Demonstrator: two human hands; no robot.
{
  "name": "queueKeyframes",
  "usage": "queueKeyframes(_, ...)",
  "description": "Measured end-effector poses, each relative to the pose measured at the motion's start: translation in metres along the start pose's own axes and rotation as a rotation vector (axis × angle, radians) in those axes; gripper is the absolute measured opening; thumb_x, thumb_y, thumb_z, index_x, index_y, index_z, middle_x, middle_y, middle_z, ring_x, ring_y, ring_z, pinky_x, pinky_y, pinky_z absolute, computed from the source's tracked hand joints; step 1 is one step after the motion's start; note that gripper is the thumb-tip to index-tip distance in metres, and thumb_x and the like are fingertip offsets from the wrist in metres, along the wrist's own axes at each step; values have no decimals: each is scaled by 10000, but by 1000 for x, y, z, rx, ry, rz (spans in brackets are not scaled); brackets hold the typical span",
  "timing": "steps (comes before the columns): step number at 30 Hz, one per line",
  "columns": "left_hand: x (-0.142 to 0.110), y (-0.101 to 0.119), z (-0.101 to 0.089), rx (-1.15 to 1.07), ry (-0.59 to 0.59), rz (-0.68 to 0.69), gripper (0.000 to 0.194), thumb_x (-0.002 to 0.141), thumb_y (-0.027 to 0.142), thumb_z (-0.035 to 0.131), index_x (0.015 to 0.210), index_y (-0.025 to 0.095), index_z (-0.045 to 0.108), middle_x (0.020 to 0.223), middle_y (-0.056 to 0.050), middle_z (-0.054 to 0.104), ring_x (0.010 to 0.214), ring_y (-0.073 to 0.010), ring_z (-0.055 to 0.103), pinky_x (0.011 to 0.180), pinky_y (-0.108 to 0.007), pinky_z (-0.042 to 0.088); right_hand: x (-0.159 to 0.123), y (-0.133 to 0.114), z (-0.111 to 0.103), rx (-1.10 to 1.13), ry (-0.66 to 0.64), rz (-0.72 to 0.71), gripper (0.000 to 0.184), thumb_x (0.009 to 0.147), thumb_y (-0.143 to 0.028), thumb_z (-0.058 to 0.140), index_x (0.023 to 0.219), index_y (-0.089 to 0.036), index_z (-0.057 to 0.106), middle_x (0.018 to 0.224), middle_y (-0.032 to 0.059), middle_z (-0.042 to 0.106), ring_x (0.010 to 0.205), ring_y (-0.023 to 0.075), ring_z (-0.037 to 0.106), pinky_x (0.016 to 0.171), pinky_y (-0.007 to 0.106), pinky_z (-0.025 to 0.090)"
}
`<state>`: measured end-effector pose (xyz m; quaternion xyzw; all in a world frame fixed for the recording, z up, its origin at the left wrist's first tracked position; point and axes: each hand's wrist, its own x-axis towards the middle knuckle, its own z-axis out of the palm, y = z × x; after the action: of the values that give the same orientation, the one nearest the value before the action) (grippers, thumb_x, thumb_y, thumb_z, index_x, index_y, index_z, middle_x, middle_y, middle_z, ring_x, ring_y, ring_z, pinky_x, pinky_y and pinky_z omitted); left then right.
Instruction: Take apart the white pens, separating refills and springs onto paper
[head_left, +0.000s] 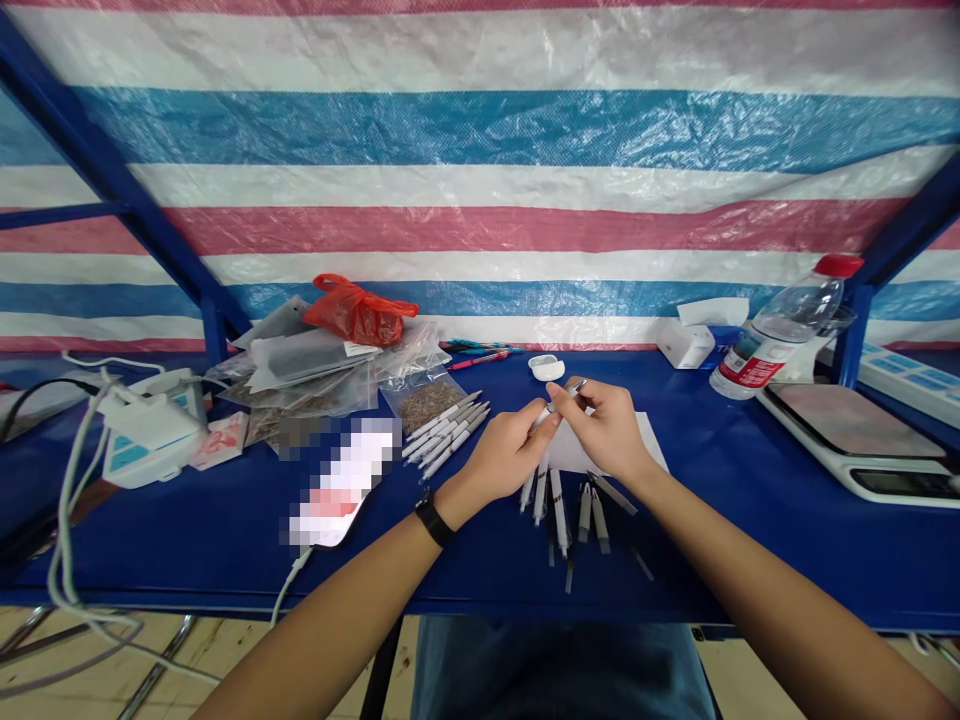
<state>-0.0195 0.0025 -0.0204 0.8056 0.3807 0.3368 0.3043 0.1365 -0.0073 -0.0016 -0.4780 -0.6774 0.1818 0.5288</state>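
The person's left hand [506, 452] and right hand [609, 422] are both closed in fingertip pinches, gripping a slim, white, plastic-looking pen [544, 412] between them, above a flat white paper sheet [651, 438]. It should prove light, stiff and slightly slick, best held by its barrel. Nearer the body, loose white pens [559, 510] lie on the dark-blue, smooth worktop [480, 570].

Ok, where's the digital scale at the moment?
In the head view, the digital scale sits on the blue table at the right, nearer the camera than the red-capped plastic bottle, out beyond the right hand.
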Motion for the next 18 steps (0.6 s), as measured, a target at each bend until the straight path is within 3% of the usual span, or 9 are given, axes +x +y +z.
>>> queueKeyframes(18,0,-2,-3,89,-67,-16,267,1051,391,425,878,209,516,537,74,460,455,-126,462,512,-260,248,0,7,3,-44,-4,-8,569,911,-604,596,524,-218,438,493,-23,425,502,116,349,506,289,296)
